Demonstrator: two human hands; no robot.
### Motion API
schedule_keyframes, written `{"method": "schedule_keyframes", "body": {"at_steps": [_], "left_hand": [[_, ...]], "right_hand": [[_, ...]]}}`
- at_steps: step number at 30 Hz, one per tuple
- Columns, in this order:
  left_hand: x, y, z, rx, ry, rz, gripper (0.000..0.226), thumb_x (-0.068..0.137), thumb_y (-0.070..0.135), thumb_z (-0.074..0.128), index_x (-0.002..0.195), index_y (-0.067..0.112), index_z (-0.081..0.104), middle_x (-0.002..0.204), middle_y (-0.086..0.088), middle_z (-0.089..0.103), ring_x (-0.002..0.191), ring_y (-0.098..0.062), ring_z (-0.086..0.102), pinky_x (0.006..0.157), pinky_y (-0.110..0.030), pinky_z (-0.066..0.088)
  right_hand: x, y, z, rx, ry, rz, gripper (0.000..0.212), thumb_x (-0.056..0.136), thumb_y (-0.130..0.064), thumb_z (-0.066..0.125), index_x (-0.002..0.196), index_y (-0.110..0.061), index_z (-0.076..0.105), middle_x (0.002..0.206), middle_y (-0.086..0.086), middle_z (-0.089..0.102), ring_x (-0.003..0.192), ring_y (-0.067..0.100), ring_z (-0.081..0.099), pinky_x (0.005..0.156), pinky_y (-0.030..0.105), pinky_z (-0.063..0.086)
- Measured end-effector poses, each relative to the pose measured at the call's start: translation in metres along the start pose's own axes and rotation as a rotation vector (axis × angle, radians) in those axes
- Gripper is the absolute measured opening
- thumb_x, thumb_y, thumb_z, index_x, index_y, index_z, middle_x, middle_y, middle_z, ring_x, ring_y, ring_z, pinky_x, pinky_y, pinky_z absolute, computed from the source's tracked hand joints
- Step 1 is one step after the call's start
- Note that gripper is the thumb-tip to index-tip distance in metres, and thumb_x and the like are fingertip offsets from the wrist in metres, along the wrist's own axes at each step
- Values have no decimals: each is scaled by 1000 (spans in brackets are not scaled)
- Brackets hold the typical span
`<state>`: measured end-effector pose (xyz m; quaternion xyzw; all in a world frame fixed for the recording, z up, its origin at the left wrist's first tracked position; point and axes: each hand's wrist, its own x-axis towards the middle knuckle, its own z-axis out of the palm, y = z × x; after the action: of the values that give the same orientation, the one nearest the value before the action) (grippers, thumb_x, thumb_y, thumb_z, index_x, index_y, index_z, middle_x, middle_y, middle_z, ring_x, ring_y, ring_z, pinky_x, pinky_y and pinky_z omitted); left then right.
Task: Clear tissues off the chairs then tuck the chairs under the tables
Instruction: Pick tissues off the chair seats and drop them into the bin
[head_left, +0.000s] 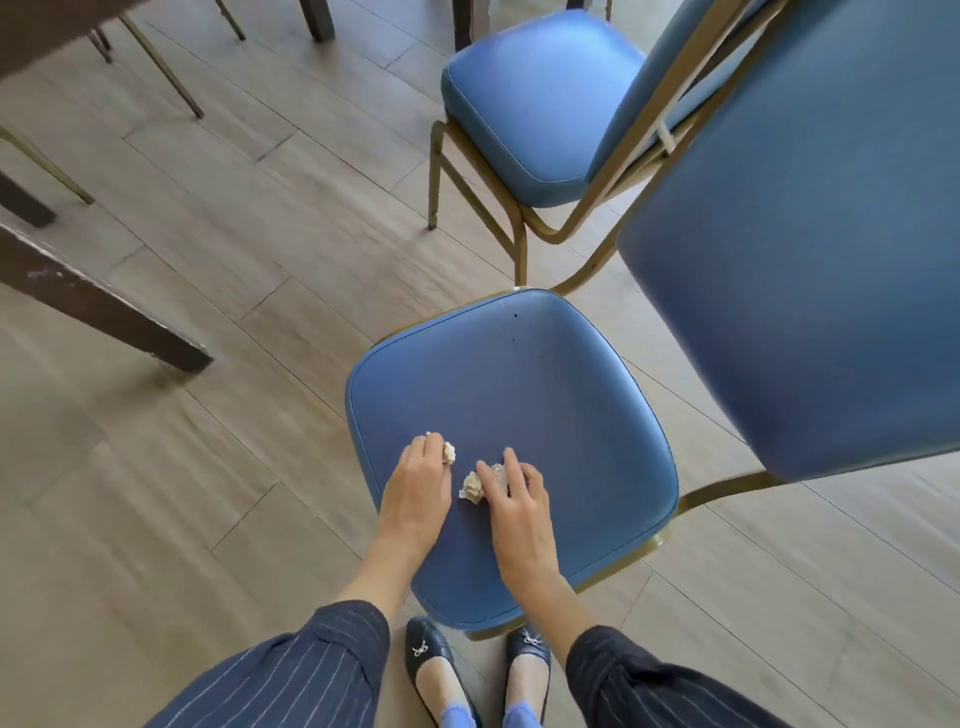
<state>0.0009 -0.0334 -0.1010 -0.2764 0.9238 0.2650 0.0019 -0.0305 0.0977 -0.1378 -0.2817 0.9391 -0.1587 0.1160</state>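
Just below centre, palms down, left hand (418, 486) curled round small tissue (449, 452), right hand (521, 506) pinching larger tissue (474, 487) on chair seat (519, 374).

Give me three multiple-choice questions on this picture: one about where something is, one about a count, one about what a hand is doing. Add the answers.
1. Where do the two crumpled tissues lie?
A. the floor
B. the near chair's seat
C. a table top

2. How many blue seat cushions show?
A. one
B. two
C. four

3. What is the left hand doing?
A. gripping a chair back
B. resting flat and empty
C. holding a tissue

Answers:
1 B: both tissues sit on the near chair's seat, under the hands.
2 B: only that seat and the far chair's seat show.
3 C: its fingers curl round one tissue.
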Motion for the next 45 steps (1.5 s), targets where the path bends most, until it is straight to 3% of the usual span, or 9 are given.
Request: {"method": "schedule_keyframes", "body": {"at_steps": [5,8,14,17,21,26,36,40,45], "left_hand": [[-12,-11,-20,-33,13,-21,5,91,5,51,95,4,55,92,-11,60,80,-21,50,66,-24,36],[-16,-10,-42,-33,23,-21,6,91,4,51,95,3,55,92,-13,60,76,-17,45,65,-24,35],[-16,-12,-138,-52,123,-111,7,90,5,52,96,4,55,95,-12,60,88,-31,58,67,-35,43],[-17,-33,-208,-38,233,-145,7,88,6,55,95,4,56,95,-13,61,88,-33,60,68,-37,45],[-28,-94,-311,23,358,-222,8,88,7,54,95,3,56,97,-14,61,91,-34,60,72,-40,46],[-54,-206,-431,59,459,-314,6,86,4,54,93,5,55,95,-14,62,89,-33,60,73,-39,47],[-89,-393,-598,158,496,-388,5,90,6,48,93,6,52,97,-11,60,87,-29,58,66,-28,36],[-63,-456,-638,156,489,-396,5,90,6,48,91,9,51,97,-10,61,82,-29,58,63,-31,38],[5,-536,-700,185,465,-386,6,89,6,48,93,10,47,97,-10,62,79,-28,57,59,-32,38]], "right_hand": [[23,-6,-21,136,-120,2,27,70,16,57,80,-9,55,91,4,50,82,22,40,60,32,45],[44,-21,-41,190,-123,12,29,72,18,52,85,-5,61,90,7,55,83,22,39,63,32,42],[71,-101,-107,316,-79,-113,25,75,13,56,89,-5,67,92,8,60,85,26,50,71,28,37],[83,-169,-136,301,-147,-240,17,73,11,49,75,-2,60,82,10,56,77,29,51,63,31,40],[97,-285,-162,290,-163,-418,22,77,10,44,79,0,64,77,7,47,71,28,48,57,27,29],[108,-450,-167,273,-211,-604,25,75,8,48,82,-4,68,83,9,56,78,28,53,66,33,40],[120,-724,-123,315,-244,-682,25,67,11,45,72,4,68,78,21,67,77,33,59,66,35,48],[157,-800,-106,300,-242,-724,26,68,12,45,79,9,68,83,25,69,84,38,61,73,40,51],[232,-903,-85,342,-241,-717,32,72,14,44,81,1,72,84,17,71,80,31,64,71,33,51]]}}
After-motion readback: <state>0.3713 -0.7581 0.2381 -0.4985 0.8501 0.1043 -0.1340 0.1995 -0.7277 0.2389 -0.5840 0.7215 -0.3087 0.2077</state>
